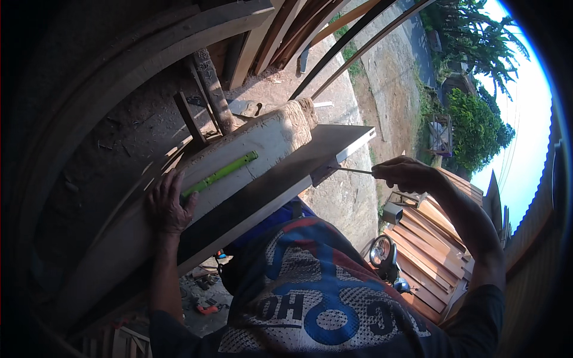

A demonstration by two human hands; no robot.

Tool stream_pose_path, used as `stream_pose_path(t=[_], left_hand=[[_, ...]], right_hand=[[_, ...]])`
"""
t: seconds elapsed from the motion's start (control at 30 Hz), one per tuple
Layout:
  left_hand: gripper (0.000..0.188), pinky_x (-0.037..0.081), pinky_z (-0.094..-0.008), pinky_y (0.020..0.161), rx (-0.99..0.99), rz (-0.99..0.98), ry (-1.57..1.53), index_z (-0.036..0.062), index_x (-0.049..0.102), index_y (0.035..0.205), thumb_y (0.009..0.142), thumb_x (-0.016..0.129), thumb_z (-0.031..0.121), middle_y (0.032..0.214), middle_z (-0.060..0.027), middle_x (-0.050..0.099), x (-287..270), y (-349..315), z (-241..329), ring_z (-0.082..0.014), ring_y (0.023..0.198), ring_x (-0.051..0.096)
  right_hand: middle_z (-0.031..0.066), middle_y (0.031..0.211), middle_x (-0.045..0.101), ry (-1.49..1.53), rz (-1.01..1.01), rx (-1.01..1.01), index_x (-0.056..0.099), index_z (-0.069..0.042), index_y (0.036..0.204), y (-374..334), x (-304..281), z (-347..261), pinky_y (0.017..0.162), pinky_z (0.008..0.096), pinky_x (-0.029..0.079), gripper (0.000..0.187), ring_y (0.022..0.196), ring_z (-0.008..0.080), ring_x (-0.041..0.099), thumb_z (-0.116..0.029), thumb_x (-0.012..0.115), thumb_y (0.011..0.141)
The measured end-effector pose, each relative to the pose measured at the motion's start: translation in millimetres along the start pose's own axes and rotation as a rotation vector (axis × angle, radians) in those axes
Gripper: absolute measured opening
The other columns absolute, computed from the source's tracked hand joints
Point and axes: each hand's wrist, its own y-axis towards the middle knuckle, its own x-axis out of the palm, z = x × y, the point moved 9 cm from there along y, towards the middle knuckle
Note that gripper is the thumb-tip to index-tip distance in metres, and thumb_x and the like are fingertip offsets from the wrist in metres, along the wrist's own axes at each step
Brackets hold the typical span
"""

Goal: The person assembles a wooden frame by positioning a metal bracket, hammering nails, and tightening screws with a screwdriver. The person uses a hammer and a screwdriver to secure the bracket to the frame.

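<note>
A long board [256, 188], dark on its face with a pale edge, leans on a thick pale timber bench [274, 134]. My left hand [169, 204] lies on the timber with its fingers spread, beside a bright green strip-like tool [221, 172]. My right hand [407, 174] is closed round the end of a thin, straight-shafted tool [354, 170], whose handle is hidden in my fingers. The shaft points left, and its tip meets the board's near edge at a small reddish-brown spot [323, 173]. I cannot make out the tip itself.
Upright planks [268, 42] and a curved wooden piece [161, 45] stand on the far side. At right lies a pile of sawn boards [427, 238] near a motorcycle [385, 253]. An orange tool [208, 309] rests on the littered ground at lower left.
</note>
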Motion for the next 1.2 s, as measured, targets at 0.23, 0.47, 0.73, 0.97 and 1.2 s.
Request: stream_pose_path(t=[0.23, 0.47, 0.73, 0.97, 1.2], left_hand=[[0.064, 0.044, -0.0513, 0.107, -0.002, -0.006, -0.005, 0.0195, 0.054, 0.149, 0.096, 0.063, 0.055, 0.152, -0.0058, 0.055, 4.6, 1.4, -1.6, -0.0301, 0.131, 0.057], [0.063, 0.044, -0.0526, 0.106, 0.011, -0.045, -0.016, 0.0185, 0.051, 0.151, 0.098, 0.062, 0.052, 0.153, -0.0062, 0.054, 1.1, 5.3, -1.9, -0.0324, 0.133, 0.055], [0.064, 0.043, -0.0503, 0.107, -0.001, -0.003, -0.019, 0.0199, 0.055, 0.149, 0.095, 0.067, 0.051, 0.152, -0.0048, 0.055, -0.1, 6.3, 1.1, -0.0290, 0.134, 0.055], [0.065, 0.044, -0.0509, 0.107, -0.003, -0.031, -0.020, 0.0194, 0.053, 0.150, 0.095, 0.067, 0.050, 0.151, -0.0048, 0.055, 3.5, 1.6, -0.4, -0.0298, 0.134, 0.055], [0.064, 0.043, -0.0509, 0.108, -0.009, -0.035, 0.003, 0.0197, 0.054, 0.149, 0.095, 0.067, 0.051, 0.152, -0.0046, 0.054, 4.1, -0.9, -1.5, -0.0298, 0.136, 0.054]], right_hand=[[0.0090, 0.085, 0.067, -0.254, 0.363, -0.278, 0.066, -0.015, 0.125, -11.6, 4.6, -18.9, 0.065, 0.0360, 0.052, 0.028, 0.070, 0.0207, 0.066, -0.029, 0.068, 0.101], [0.0087, 0.095, 0.068, -1.106, 0.479, -0.440, 0.066, -0.015, 0.129, -41.2, 37.0, -71.7, 0.063, 0.0394, 0.051, 0.033, 0.071, 0.0243, 0.065, -0.014, 0.066, 0.095], [0.0040, 0.080, 0.067, 0.426, 0.066, 0.243, 0.075, -0.011, 0.121, 0.3, 17.5, 49.0, 0.054, 0.0270, 0.046, 0.037, 0.056, 0.0127, 0.055, -0.042, 0.067, 0.101], [0.0113, 0.098, 0.070, -0.924, 0.404, -0.401, 0.061, -0.011, 0.121, -35.7, 32.0, -73.2, 0.078, 0.0470, 0.056, 0.030, 0.091, 0.0322, 0.071, -0.011, 0.067, 0.092], [0.0045, 0.082, 0.065, -0.454, 0.201, -0.072, 0.071, -0.012, 0.130, 8.4, 1.5, -28.4, 0.055, 0.0333, 0.051, 0.036, 0.060, 0.0151, 0.062, -0.029, 0.068, 0.099]])
